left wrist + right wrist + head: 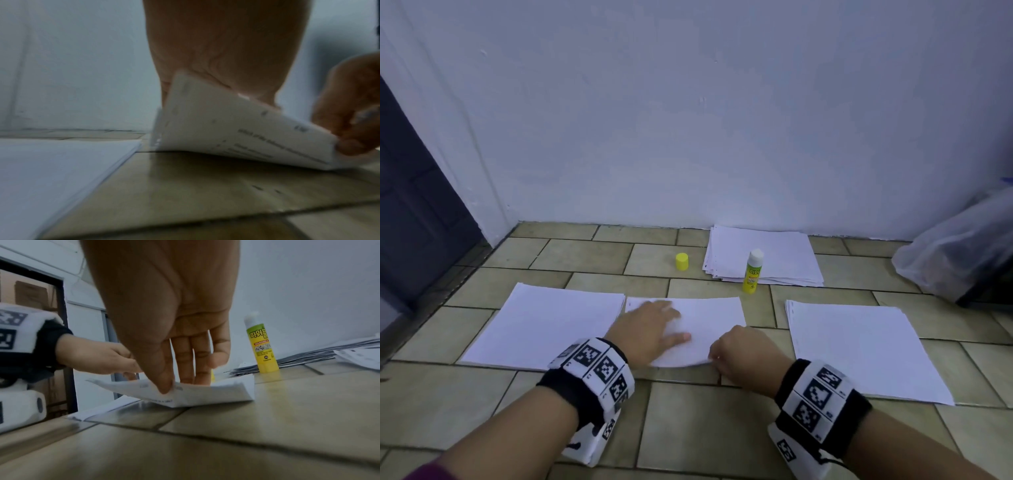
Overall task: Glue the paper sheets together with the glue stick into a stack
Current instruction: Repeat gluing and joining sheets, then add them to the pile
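Left hand (650, 329) lay flat, fingers straight, pressing the middle sheets (709, 318) on the tiled floor (688, 428). Right hand (748, 356) pinched their lifted near corner. Glue stick (752, 272) stood uncapped.

Blurred print on the lifted sheet (236, 126), unreadable.

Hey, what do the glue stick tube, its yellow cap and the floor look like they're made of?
Glue stick tube: looks like smooth plastic, glossy yellow-green printed label, uncapped white tip.
Yellow cap: likely the same plastic, plain, opaque, standing apart on the floor.
Floor: beige tiles with dark grout lines, probably glazed ceramic; the right wrist view shows a soft reflection under the tube.
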{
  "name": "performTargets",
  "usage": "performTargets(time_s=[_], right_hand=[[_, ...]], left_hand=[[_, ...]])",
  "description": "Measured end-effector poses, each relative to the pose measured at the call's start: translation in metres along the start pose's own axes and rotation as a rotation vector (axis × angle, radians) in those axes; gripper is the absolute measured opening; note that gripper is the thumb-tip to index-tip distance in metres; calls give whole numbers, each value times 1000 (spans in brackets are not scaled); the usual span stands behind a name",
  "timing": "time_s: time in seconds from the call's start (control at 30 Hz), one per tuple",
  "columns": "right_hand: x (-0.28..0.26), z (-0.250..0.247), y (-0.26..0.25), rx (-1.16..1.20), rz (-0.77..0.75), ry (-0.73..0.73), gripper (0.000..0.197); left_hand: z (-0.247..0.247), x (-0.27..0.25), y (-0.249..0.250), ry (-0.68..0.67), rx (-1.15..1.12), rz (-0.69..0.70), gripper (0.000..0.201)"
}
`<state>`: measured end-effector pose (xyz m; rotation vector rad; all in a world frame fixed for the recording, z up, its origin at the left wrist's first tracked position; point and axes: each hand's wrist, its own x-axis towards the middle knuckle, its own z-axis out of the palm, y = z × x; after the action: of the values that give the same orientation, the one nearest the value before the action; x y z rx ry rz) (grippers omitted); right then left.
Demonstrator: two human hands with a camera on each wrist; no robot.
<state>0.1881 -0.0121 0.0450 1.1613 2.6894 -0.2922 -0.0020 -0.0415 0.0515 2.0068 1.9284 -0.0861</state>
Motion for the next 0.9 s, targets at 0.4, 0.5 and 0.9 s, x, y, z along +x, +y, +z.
performTargets(time_s=[0.4, 0.5, 0.9], right_hand=[[-5, 3, -6, 67, -31, 51, 27], [-4, 1, -8, 102, -25, 30, 25], [1, -4, 22, 146, 497, -76, 87]], left_hand=[[-18, 17, -58, 7, -809, -615, 21], [-13, 17, -65, -49, -795, -597, 24], [-12, 0, -69, -44, -1118, -557, 19]])
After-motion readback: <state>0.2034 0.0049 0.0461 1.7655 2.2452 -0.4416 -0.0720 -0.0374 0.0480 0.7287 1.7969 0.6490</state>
